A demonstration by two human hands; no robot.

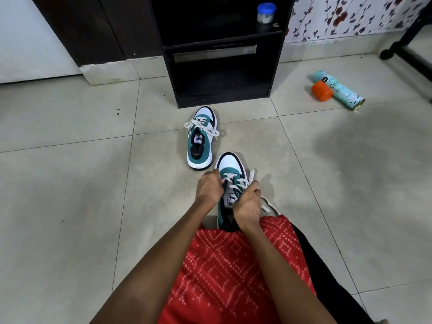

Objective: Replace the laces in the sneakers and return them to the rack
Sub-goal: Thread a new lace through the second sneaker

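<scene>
Seated person, head view. The near sneaker (230, 163) stands upright on the tiled floor (70, 183) just in front of the lap, toe pointing away. It has a white toe cap edged in black, a teal vamp and side panels, a white sole, and a tongue with a white label printed in black. Its heel is hidden behind the right wrist and a red patterned garment (233, 265). The near lace (230, 176), flat and cream-white, crosses the upper eyelets, and a loose end trails on the floor at the shoe's right. The left hand (209, 189) has its fingers curled tight on the lace at the shoe's left eyelet row. The right hand (247, 206) pinches a lace strand over the right eyelet row, with the fingers closed. The far sneaker (201, 139), of the same colours, stands apart beyond the near one and close before the black rack (222, 100). The far lace (202, 127) lies spread across its tongue. A blue-lidded jar (266, 11) sits on an upper shelf of the rack. A teal spray can (339, 90) lies on the floor at right, touching an orange cap (322, 90).
</scene>
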